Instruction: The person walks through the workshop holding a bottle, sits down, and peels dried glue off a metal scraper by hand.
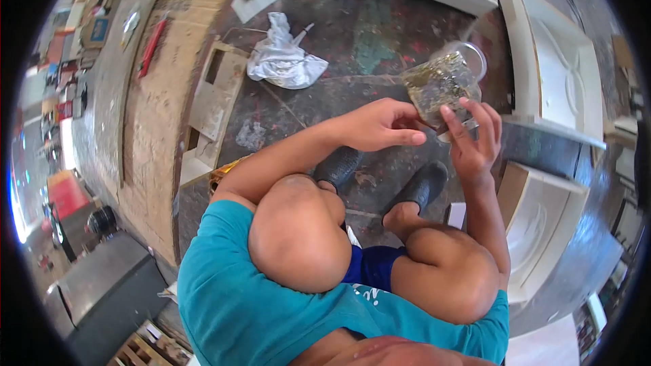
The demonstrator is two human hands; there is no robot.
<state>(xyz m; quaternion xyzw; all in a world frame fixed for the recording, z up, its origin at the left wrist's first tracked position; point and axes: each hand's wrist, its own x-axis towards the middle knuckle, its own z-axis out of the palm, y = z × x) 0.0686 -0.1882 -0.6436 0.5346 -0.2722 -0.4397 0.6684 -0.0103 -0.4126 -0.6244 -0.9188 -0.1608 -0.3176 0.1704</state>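
Note:
A squarish slab (441, 87), mottled brown and yellow with a glossy, wet-looking face, is tilted up in front of me. My left hand (386, 125) grips its lower left corner, with the fingers partly hidden behind it and the thumb stretched along below. At the lower right edge, fingertips of my right hand (475, 139) press on the slab. A small pale, shiny bit shows between those fingers, too small to name. Behind the slab, a round, clear-rimmed container or lid (475, 59) is partly covered.
White drawer-like boxes (556, 61) stand to the right and at the top. A crumpled white plastic bag (285, 57) lies on the stained floor (366, 34). To the left, a large wooden board (159, 108) carries a red tool (153, 47). My feet in dark shoes (424, 186) are below the slab.

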